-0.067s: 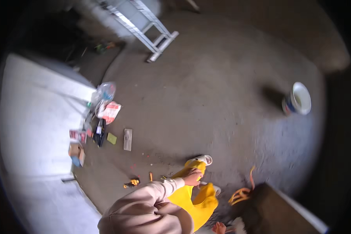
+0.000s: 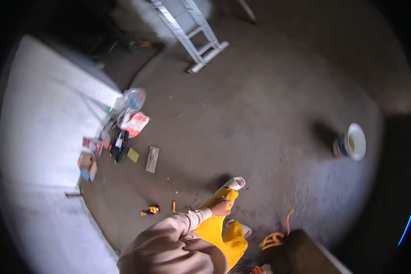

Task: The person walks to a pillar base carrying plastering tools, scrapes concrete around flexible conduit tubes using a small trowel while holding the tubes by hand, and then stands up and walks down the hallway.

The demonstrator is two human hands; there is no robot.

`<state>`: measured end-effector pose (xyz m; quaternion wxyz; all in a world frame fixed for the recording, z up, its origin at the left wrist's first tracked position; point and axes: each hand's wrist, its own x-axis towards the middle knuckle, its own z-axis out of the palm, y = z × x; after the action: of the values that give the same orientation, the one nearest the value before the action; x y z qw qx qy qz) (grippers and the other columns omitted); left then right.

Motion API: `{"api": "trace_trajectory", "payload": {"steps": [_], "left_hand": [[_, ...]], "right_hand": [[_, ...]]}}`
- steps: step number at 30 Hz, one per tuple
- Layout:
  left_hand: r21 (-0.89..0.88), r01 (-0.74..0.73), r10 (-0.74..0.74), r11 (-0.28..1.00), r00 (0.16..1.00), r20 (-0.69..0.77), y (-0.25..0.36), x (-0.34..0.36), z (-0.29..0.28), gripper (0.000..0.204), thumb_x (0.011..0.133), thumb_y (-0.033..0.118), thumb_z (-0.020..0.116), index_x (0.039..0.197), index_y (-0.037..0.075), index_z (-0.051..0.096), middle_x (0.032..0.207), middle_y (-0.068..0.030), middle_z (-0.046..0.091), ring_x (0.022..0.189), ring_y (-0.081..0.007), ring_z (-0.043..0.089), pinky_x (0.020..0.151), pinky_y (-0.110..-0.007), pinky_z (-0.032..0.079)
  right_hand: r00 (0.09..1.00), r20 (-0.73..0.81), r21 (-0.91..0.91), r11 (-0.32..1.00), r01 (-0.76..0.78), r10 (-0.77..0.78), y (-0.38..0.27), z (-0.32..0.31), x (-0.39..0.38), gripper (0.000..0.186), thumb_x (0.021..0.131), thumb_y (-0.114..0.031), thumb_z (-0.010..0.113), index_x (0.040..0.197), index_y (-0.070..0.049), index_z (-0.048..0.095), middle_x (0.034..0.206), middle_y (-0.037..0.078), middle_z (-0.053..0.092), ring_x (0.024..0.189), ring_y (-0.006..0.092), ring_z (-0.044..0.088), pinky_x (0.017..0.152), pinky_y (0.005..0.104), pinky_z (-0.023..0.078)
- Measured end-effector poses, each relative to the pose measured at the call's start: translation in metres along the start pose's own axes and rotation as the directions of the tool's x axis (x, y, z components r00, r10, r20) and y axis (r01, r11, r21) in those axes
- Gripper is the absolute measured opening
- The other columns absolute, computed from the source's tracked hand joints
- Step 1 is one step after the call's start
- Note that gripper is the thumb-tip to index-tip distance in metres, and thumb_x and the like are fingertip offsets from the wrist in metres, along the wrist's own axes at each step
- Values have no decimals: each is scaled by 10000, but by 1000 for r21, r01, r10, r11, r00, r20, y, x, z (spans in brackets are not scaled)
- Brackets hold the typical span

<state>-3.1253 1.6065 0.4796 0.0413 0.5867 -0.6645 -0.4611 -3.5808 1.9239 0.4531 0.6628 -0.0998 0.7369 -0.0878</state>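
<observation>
My left hand [image 2: 221, 207], at the end of a beige sleeve [image 2: 169, 230], lies over the leg of my yellow trousers [image 2: 210, 230] near the knee. Its fingers look laid along the cloth, and I see nothing held in it. Only a sliver of my right hand [image 2: 257, 270] shows at the lower edge, beside something pale; its fingers are mostly cut off. On the floor to the left of my legs are a yellow-and-black power tool [image 2: 150, 210] and a small orange tool [image 2: 174, 206]. Light-coloured shoes [image 2: 235, 183] are on my feet.
An orange cord [image 2: 273, 239] lies by a brown box-like block [image 2: 301, 251] at lower right. A white bucket [image 2: 354, 142] stands far right, a ladder [image 2: 201, 45] at the back. Along the left wall sit a trowel-like float [image 2: 152, 159], green pad [image 2: 133, 155], bags [image 2: 136, 123] and carton [image 2: 87, 165].
The whole view has turned a little: the ladder sits further right, the bucket lower. My right hand has slipped closer to the lower edge. My left hand stays on the trouser leg.
</observation>
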Motion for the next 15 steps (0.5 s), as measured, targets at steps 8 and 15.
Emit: {"api": "trace_trajectory", "payload": {"steps": [8, 15], "left_hand": [[-273, 614, -627, 740, 777, 49, -153, 12, -119, 389, 759, 341, 656, 1026, 59, 654, 1053, -163, 668, 983, -309, 640, 868, -376, 490], [-427, 168, -418, 888, 679, -603, -264, 7, -229, 235, 751, 322, 628, 847, 108, 618, 819, -94, 644, 815, -259, 629, 746, -359, 512]], "right_hand": [[787, -350, -167, 860, 482, -508, -346, -60, -66, 194, 864, -187, 664, 838, -12, 586, 645, 62, 546, 504, 131, 481, 460, 297, 448], [923, 126, -383, 840, 384, -364, -602, 149, 62, 247, 909, -266, 604, 1013, -44, 569, 800, 116, 615, 613, 247, 631, 497, 342, 533]]}}
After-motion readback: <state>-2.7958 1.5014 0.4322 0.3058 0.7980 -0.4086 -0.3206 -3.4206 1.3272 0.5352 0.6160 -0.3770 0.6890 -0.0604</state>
